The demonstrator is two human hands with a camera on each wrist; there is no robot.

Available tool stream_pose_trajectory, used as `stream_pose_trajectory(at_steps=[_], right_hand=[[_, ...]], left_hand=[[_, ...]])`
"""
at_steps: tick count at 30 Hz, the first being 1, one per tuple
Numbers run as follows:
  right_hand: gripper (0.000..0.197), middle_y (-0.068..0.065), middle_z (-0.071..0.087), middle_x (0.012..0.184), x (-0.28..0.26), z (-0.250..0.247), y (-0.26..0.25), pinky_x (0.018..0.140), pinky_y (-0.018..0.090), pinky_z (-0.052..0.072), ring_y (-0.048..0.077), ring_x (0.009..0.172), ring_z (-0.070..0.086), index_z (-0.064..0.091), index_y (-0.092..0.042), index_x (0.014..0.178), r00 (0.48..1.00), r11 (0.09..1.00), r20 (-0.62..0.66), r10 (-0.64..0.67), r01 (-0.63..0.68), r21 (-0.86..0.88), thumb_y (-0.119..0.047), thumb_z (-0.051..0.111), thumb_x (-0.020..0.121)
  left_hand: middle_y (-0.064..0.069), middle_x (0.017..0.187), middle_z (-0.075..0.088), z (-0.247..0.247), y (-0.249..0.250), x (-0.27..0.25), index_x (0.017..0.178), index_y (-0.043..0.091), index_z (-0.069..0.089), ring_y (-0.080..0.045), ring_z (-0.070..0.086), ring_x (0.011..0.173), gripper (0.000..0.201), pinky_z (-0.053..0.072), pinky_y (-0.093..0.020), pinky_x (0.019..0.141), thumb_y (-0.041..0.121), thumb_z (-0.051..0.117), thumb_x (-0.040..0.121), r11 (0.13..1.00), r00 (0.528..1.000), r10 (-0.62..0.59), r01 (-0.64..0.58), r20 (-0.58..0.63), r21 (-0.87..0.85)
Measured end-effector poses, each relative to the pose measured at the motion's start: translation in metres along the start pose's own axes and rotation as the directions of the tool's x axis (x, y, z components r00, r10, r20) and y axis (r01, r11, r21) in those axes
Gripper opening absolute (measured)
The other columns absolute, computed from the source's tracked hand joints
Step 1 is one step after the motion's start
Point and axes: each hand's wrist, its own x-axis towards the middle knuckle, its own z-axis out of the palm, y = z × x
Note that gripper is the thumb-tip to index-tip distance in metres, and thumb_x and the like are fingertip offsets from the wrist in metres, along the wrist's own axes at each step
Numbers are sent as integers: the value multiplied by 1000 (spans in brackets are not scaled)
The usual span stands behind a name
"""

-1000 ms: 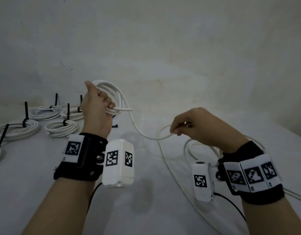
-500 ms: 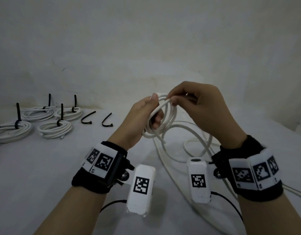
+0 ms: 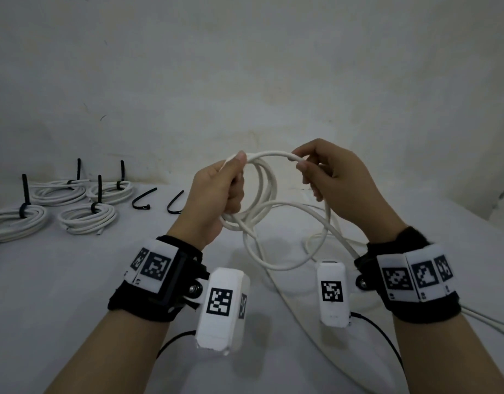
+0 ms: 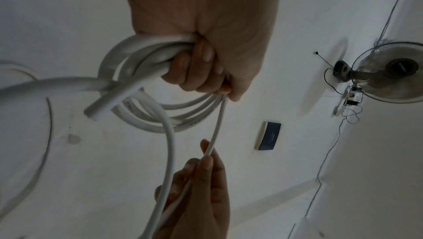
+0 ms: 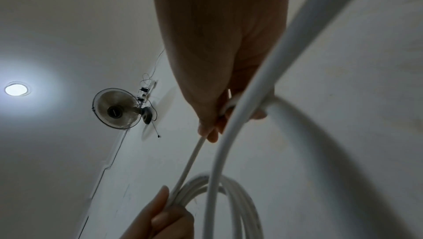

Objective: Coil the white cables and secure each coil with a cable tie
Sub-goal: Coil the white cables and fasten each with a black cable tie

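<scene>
My left hand [image 3: 216, 191] grips a bundle of white cable loops [image 3: 263, 194] above the table, thumb on top; in the left wrist view its fingers [image 4: 201, 69] curl round the loops [image 4: 148, 116]. My right hand [image 3: 330, 177] pinches the same cable's running strand [image 3: 273, 154] just right of the left thumb, and in the right wrist view the strand [image 5: 190, 159] stretches from its fingertips [image 5: 210, 132] to the left hand. The remaining cable [image 3: 287, 260] trails in loose curves on the table. Two loose black cable ties [image 3: 144, 199] [image 3: 175, 201] lie to the left.
Several tied white coils [image 3: 87, 217] with black ties standing up sit at the table's far left [image 3: 15, 223]. A white wall rises behind the table. More loose cable [image 3: 484, 319] runs off at the right edge. A wall fan [image 4: 393, 72] appears in the wrist views.
The left hand brought the coil from the left to the centre. The right hand rose from the table to meet it, and the two have now drawn slightly apart with a strand between them.
</scene>
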Motion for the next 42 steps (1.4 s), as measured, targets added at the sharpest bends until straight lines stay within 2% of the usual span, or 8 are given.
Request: stream_pose_trajectory(at_steps=[9,17,21,24,29,33,38,42], right_hand=[[17,3,61,84,-5,4,7,61,24,58,16,64,69,57,-19,106,945,981,275,178,-191,20,-8,56,93],[17,-1,61,85,-3,5,24,58,19,49,14,68,65,54,-20,97,969,953,196,151,-91,-288,-5,59,90],[13,1,62,85,-4,5,33,51,12,43,14,64,67,51,-19,97,954,946,217,206,-137,-295,-8,57,92],[1,3,62,79,-5,6,35,53,21,50,12,52,64,52,-16,96,932,948,261,252,-184,-259,-16,53,96],[19,-2,56,59,-3,8,38,48,14,35,7,51,47,54,-19,81,955,936,175,240,-180,-302,-29,53,96],[25,-4,52,56,-2,-3,33,47,12,31,2,46,42,66,-23,71,965,968,209,160,-112,-223,-24,56,94],[13,-9,65,63,-7,-18,23,55,9,40,0,54,52,74,-24,75,910,981,376,173,-128,-143,-24,68,86],[12,-8,70,70,-6,-21,26,65,12,46,0,66,61,72,-25,70,838,948,488,243,-99,-303,-18,76,79]], left_hand=[[10,42,23,-22,5,10,64,19,35,-5,17,35,39,18,-17,36,33,45,99,991,981,-32,5,-190,-137],[10,40,23,-29,3,13,65,19,34,-4,20,31,40,21,-15,32,38,42,99,948,987,-113,71,-118,-311],[10,37,23,-32,6,14,64,20,32,-6,20,27,41,18,-14,32,38,39,100,903,984,-130,68,-120,-424],[9,36,24,-36,8,16,64,20,32,-6,21,26,42,18,-14,31,39,38,100,886,982,-115,33,-150,-462],[8,37,24,-41,9,18,63,20,34,-7,20,27,42,18,-15,32,42,39,99,877,974,-102,-9,-205,-480],[7,37,23,-49,10,20,63,20,35,-8,20,28,43,19,-15,33,42,38,100,866,959,-91,-57,-269,-497],[8,37,25,-64,12,23,63,20,35,-7,21,29,42,18,-15,34,40,37,100,831,935,-58,-150,-351,-535],[8,37,26,-83,19,24,60,21,36,-8,22,29,44,19,-16,36,40,38,100,795,901,-42,-232,-432,-560]])
